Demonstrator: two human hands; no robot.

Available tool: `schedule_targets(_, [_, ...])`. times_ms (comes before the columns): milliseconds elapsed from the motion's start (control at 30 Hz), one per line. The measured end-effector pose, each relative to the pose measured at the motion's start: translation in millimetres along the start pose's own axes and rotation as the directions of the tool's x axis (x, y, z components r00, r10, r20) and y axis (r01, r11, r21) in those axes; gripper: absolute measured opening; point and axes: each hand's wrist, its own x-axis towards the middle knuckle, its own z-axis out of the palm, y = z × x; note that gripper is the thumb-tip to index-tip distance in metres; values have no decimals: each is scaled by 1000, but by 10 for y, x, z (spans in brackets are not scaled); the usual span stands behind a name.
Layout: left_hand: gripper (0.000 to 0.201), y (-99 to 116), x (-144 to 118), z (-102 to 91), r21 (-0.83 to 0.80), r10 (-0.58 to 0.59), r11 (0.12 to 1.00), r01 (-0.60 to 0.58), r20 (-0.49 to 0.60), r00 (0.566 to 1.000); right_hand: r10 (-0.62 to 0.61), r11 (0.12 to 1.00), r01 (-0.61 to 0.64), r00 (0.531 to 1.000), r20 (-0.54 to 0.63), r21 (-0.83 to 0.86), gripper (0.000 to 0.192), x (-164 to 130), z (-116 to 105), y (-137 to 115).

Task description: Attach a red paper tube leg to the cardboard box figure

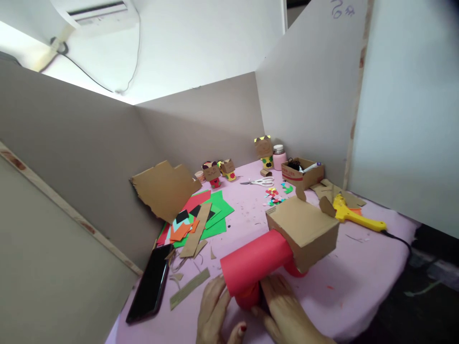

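Note:
A cardboard animal figure [256, 260] stands at the near side of the table. Its body is a red paper tube lying level, with a brown cardboard box head [304, 224] at the right end and small rounded ears. Short red legs [247, 297] show under the tube. My left hand [214, 308] is by the tube's rear end, fingers stretched out against it and thumb apart. On the other side, my right hand [281, 306] reaches under the tube, with fingers and thumb at the rear leg; some fingertips are hidden there.
Left are a black phone [150, 282], cardboard strips [190, 288], green paper [217, 212] and a cardboard sheet [167, 188]. Right lies a yellow glue gun [358, 217] with its cord. Scissors [260, 182], small cardboard figures [211, 174], a pink jar [279, 157] and an open box [303, 177] stand farther back.

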Motion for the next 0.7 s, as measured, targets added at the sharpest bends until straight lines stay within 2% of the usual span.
schedule_targets(133, [51,47,184,-33,-122,1,992,13,115,993,0,1000,0,1000,-5,0,51,9,17,8])
schedule_targets(267, [45,98,379,-88,-220,73,975,-38,155,985,2,1000,-2,1000,4,-8,49,20,42,36])
schedule_targets(533, [30,81,450,-93,-132,162,981,-143,152,975,-21,1000,21,998,53,-15,52,28,35,56])
schedule_targets(700, [33,108,471,-67,-132,142,983,-129,98,985,-24,1000,24,999,39,5,54,12,15,42])
